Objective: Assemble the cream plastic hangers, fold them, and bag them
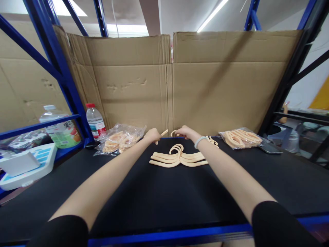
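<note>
Both my arms reach far out over a black tabletop (154, 195). My left hand (152, 135) pinches one end of a small beige plastic hanger piece (163, 133). My right hand (185, 132) grips a curved beige hook part (173, 132) right beside it; whether the two parts are joined is unclear. Just in front of my hands lies a stack of beige hangers (178, 157) with their hooks pointing away from me. A pale bracelet (199, 140) sits on my right wrist.
Clear bags of beige hangers lie at the left (120, 139) and right (240, 138). A dark phone (269, 148) rests by the right bag. Two bottles (95, 120) (60, 128) and a white-blue box (25, 164) stand left. Cardboard (205, 82) walls the back.
</note>
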Tool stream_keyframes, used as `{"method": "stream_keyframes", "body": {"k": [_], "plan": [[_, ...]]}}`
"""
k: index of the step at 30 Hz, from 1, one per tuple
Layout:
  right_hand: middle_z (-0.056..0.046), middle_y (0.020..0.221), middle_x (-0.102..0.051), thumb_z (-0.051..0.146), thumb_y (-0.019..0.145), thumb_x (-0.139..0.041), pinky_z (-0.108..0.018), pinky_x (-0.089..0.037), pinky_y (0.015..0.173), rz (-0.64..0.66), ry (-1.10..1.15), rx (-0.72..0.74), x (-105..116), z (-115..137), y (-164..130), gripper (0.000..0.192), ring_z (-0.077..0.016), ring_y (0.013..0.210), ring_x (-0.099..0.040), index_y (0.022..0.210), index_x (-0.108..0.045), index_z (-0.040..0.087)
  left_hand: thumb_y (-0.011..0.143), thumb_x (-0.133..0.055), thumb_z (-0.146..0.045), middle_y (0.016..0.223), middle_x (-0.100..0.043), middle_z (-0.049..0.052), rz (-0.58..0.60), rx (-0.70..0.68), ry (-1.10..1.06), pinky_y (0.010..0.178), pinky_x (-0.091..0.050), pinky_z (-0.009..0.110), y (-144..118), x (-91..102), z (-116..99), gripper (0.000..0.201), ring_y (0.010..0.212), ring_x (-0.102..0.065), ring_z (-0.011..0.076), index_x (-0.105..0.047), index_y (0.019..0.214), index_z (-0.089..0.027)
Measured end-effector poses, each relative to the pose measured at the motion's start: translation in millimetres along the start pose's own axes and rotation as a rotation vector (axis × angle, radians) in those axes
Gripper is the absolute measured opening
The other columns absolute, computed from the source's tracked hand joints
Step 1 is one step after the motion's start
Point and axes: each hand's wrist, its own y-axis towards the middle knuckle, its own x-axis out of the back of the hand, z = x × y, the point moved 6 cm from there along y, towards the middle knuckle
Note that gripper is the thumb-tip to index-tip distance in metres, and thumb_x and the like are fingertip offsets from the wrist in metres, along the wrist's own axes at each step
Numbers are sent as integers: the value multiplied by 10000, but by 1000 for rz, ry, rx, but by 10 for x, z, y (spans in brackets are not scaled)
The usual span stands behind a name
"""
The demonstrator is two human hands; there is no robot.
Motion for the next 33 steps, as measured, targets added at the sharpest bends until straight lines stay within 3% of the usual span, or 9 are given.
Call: {"method": "stream_keyframes", "body": {"k": [2,5,8,11,13,16,21,27,33], "plan": [[-49,837,-619,304,909,-583,-247,-509,581,8,152,45,156,-40,-168,210,-106,644,-586,933,-604,96,854,-622,-285,890,-691,62,-20,-83,-141,693,-527,272,-178,109,20,187,794,-658,173,-651,919,-112],[26,622,-517,293,893,-602,-176,-409,451,45,374,151,280,-109,-542,218,-37,460,-438,748,-553,139,836,-622,-258,920,-701,39,-4,-206,-354,683,-522,221,-569,111,30,249,785,-657,127,-603,1063,-158],[42,610,-513,319,826,-676,-176,-450,494,100,521,222,191,-223,-949,233,-41,486,-482,726,-532,166,799,-643,-252,896,-681,25,45,-305,-509,717,-534,244,-970,-66,45,220,778,-650,123,-612,996,-161],[34,626,-570,334,707,-772,-212,-503,545,229,762,357,-51,-298,-1275,262,-77,543,-570,749,-574,167,706,-732,-264,818,-651,16,110,-472,-803,735,-542,302,-1278,-276,37,219,767,-646,156,-591,831,-153],[15,695,-627,324,677,-793,-243,-534,605,186,858,424,-147,-372,-1398,262,-102,605,-624,778,-608,168,694,-745,-258,801,-637,11,38,-523,-850,735,-532,295,-1396,-354,79,214,777,-638,158,-584,790,-157],[-8,741,-672,314,714,-769,-286,-548,688,175,892,444,-258,-449,-1476,217,-132,678,-657,812,-639,170,711,-738,-236,789,-624,12,32,-564,-821,728,-517,285,-1498,-453,105,170,764,-625,154,-598,769,-158],[-23,882,-667,295,758,-743,-298,-500,862,223,880,496,-264,-453,-1513,153,-144,881,-629,806,-673,168,751,-713,-263,796,-644,36,29,-533,-768,666,-499,285,-1550,-473,137,147,757,-617,175,-595,752,-175],[-56,942,-666,390,786,-712,-321,-543,809,478,887,314,-402,-485,-1586,253,-170,885,-661,878,-651,163,755,-710,-265,790,-632,35,-80,-519,-755,636,-495,282,-1552,-429,167,137,760,-616,184,-596,744,-190],[-40,852,-668,421,760,-731,-322,-556,789,412,880,244,-397,-496,-1590,305,-152,785,-673,886,-644,157,766,-708,-260,816,-612,31,-67,-560,-741,666,-502,293,-1538,-458,173,154,782,-613,184,-574,742,-189]]}}
